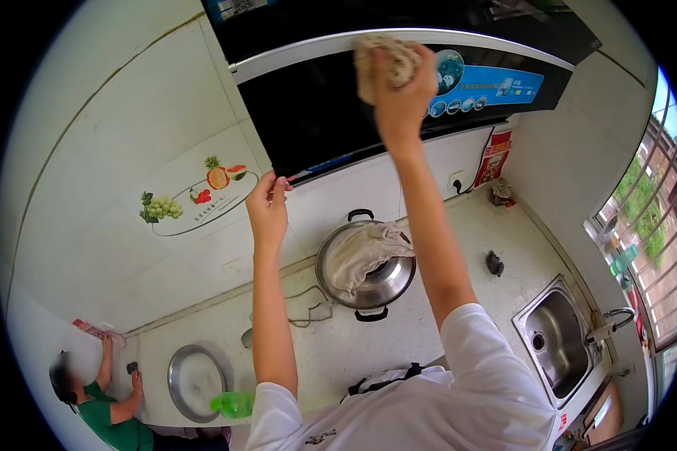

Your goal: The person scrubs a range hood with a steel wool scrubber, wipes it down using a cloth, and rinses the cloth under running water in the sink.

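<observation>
My right hand (405, 94) presses a crumpled beige cloth (380, 64) against the glossy black front of a range hood (301, 101), just under its silver strip. The cloth is slightly blurred. My left hand (269, 199) is at the hood's lower left corner, its thumb and fingers closed on the edge. Below, on the counter, a steel pot with black handles (387, 282) has another light cloth (365, 252) draped over its lid. A blue sticker (496, 86) covers part of the hood's right side.
A co-worker in green (109, 413) is at the counter's left end, near a round metal basin (195, 383) and a green bottle (235, 404). A steel sink (557, 338) with a faucet (609, 327) lies to the right, by a barred window. A dark scrubber (494, 263) rests on the counter.
</observation>
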Motion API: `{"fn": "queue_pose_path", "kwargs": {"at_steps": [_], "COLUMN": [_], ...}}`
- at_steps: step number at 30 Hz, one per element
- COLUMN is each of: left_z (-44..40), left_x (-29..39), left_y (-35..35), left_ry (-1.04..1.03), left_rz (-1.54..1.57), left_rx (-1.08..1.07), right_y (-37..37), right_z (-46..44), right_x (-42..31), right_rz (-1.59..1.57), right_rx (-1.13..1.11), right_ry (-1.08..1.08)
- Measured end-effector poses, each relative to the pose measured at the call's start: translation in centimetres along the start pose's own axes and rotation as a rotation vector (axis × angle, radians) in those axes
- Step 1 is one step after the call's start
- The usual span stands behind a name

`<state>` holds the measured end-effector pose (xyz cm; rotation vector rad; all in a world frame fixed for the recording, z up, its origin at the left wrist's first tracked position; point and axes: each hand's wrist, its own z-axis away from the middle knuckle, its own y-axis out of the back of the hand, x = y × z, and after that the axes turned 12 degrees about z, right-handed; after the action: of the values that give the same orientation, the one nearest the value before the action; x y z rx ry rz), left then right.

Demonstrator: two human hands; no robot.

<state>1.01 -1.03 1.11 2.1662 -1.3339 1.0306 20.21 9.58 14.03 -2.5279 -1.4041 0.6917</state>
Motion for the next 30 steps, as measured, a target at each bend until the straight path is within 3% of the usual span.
{"fn": "queue_pose_path", "kwargs": {"at_steps": [6,11,13,15,16,18,20,24,30], "left_z": [0.0,-0.1,-0.4,-0.5,-0.5,-0.2,-0.3,-0.6,-0.1], "left_x": [0.3,-0.7,-0.6,-0.1,0.0,0.0,-0.1,-0.1,0.5], "left_y": [0.1,0.4,0.3,0.3,0.3,0.3,0.3,0.5,0.3], "left_ry": [0.022,0.006,0.023,0.026,0.019,0.018,0.028,0.050,0.006], "left_rz": [-0.018,0.027,0.027,0.022,-0.001,-0.026,0.001,-0.002,-0.028], "left_rx": [-0.010,-0.012,-0.024,-0.019,-0.020,-0.030,-0.004,-0.033,-0.039], "right_y": [2.9,5.4,5.6,3.8,3.2,0.2,-2.0,-2.1,0.8], "right_z": [-4.5,-6.6,-5.5,-2.9,-1.7,2.5,5.6,4.7,0.3], "right_x": [8.9,12.2,8.3,3.3,-1.1,-6.0,-8.9,-7.0,2.1], "right_rz": [0.068,0.156,0.024,-0.125,-0.025,-0.278,-0.211,-0.125,-0.034], "right_rx": [0.082,0.134,0.085,-0.036,-0.065,-0.229,-0.282,-0.184,-0.134], "right_ry": [-0.073,-0.200,-0.248,-0.123,0.113,0.021,0.142,0.134,0.039]}}
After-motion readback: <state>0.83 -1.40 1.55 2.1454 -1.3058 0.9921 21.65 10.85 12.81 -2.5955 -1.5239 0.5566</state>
